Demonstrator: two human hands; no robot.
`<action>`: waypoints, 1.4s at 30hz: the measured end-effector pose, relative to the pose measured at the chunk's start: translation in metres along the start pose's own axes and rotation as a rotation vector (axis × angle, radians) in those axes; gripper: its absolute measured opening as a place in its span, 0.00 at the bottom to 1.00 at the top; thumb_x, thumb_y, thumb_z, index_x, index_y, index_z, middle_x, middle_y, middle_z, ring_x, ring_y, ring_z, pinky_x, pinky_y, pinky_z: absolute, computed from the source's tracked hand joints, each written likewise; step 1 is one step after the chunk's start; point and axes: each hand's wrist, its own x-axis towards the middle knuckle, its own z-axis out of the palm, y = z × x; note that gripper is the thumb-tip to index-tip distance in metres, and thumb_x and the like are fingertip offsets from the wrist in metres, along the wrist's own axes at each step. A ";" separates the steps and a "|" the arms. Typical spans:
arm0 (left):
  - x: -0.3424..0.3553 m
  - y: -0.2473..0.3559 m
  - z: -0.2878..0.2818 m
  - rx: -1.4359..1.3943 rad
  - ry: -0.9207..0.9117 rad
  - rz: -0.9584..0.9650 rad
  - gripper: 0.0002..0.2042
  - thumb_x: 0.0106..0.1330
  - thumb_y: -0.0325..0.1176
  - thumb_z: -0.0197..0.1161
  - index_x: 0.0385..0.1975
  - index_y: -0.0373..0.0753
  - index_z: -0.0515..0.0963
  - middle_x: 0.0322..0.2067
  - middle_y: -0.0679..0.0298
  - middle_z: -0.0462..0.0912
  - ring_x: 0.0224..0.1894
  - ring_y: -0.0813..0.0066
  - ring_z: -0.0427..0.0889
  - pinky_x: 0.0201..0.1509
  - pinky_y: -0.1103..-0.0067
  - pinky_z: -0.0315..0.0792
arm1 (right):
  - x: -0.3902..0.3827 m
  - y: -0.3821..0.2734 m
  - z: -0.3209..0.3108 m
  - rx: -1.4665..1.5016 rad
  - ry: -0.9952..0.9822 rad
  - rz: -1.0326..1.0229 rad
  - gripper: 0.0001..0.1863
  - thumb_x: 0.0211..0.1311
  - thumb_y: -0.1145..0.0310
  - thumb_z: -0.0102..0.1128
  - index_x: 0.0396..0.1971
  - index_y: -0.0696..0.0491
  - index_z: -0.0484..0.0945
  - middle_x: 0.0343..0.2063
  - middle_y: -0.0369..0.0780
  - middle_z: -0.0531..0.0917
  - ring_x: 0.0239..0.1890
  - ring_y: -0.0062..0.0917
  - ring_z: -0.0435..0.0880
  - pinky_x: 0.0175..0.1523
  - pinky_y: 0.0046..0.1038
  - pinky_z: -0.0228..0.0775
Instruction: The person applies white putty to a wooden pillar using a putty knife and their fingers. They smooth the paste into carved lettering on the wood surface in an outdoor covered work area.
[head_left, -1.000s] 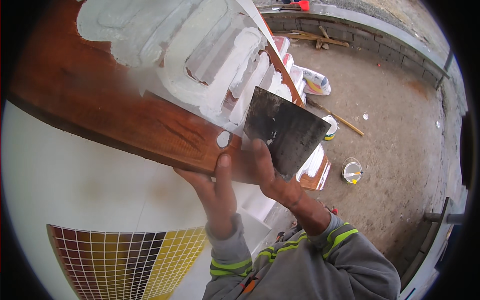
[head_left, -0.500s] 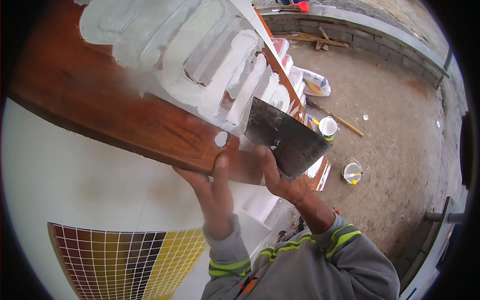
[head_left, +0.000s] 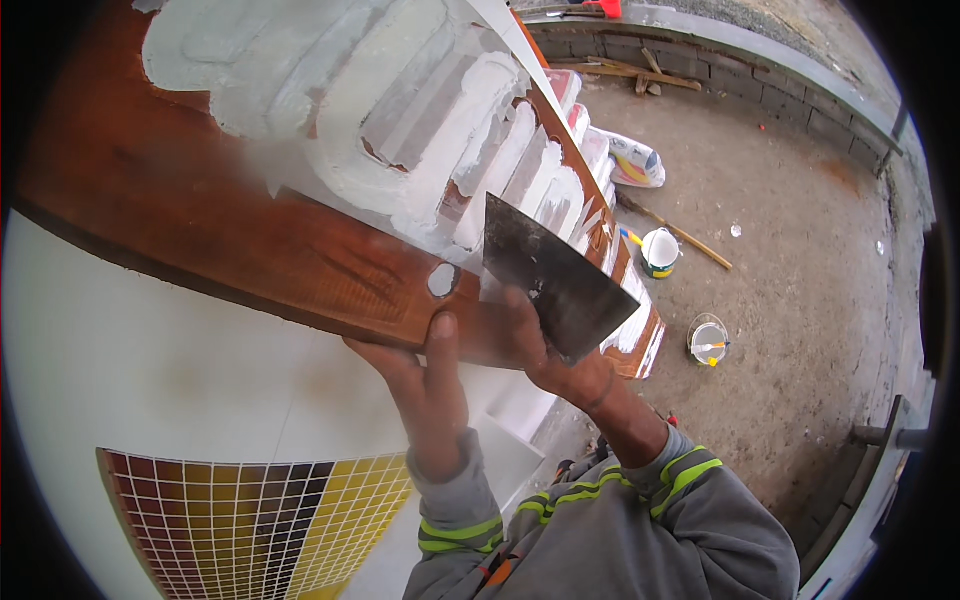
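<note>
A brown wooden board (head_left: 250, 245) stretches across the upper left, its face thickly spread with white putty (head_left: 420, 150). My left hand (head_left: 425, 385) grips the board's lower edge, thumb on the face and fingers underneath. Just above that thumb is a small round white spot (head_left: 442, 280). In my right hand (head_left: 560, 365) is a broad, dark metal scraper (head_left: 560, 280), tilted across the putty's lower right part. One finger lies along the blade; the hand covers the scraper's lower end. Whether the blade touches the putty, I cannot tell.
On the concrete floor stand a white bucket (head_left: 659, 250) and a grey-filled pail (head_left: 708, 342) with a tool in it. A stick (head_left: 690, 240), stacked bags (head_left: 635, 160) and wood scraps (head_left: 655, 75) lie beyond. A white grid panel (head_left: 260, 510) is at lower left.
The scraper and my right hand have shifted slightly left, and the blade's tilt has changed a little. My left hand keeps its grip on the board.
</note>
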 end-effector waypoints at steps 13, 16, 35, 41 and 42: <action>-0.001 0.007 -0.008 0.031 -0.048 -0.050 0.37 0.70 0.33 0.52 0.71 0.31 0.36 0.69 0.47 0.47 0.70 0.60 0.51 0.72 0.67 0.46 | 0.001 -0.022 -0.015 -0.023 -0.019 0.083 0.09 0.62 0.72 0.57 0.39 0.62 0.75 0.22 0.47 0.78 0.24 0.42 0.78 0.30 0.37 0.70; 0.000 0.001 -0.008 0.005 -0.054 -0.055 0.37 0.70 0.34 0.52 0.71 0.31 0.36 0.69 0.48 0.47 0.70 0.60 0.51 0.72 0.67 0.46 | 0.001 -0.013 -0.017 -0.069 -0.038 -0.059 0.10 0.61 0.73 0.58 0.40 0.62 0.75 0.23 0.47 0.79 0.25 0.41 0.79 0.30 0.37 0.70; 0.000 -0.002 -0.009 0.010 -0.050 -0.037 0.37 0.70 0.33 0.52 0.71 0.32 0.35 0.69 0.48 0.46 0.70 0.60 0.49 0.72 0.66 0.43 | 0.009 -0.009 -0.017 -0.178 -0.102 -0.071 0.11 0.60 0.71 0.59 0.39 0.62 0.78 0.26 0.47 0.78 0.28 0.41 0.79 0.33 0.36 0.71; -0.003 -0.001 -0.008 0.040 -0.007 -0.092 0.37 0.69 0.31 0.51 0.71 0.32 0.35 0.69 0.48 0.47 0.69 0.60 0.51 0.72 0.67 0.45 | 0.015 -0.002 -0.017 -0.185 -0.138 -0.190 0.06 0.57 0.72 0.60 0.29 0.58 0.75 0.23 0.44 0.74 0.28 0.39 0.75 0.32 0.37 0.67; -0.004 0.001 -0.007 0.044 -0.001 -0.108 0.37 0.69 0.31 0.51 0.71 0.31 0.35 0.69 0.48 0.47 0.69 0.60 0.52 0.72 0.67 0.45 | 0.016 0.001 -0.016 -0.176 -0.136 -0.209 0.06 0.56 0.73 0.61 0.27 0.57 0.73 0.22 0.43 0.73 0.27 0.39 0.74 0.32 0.38 0.67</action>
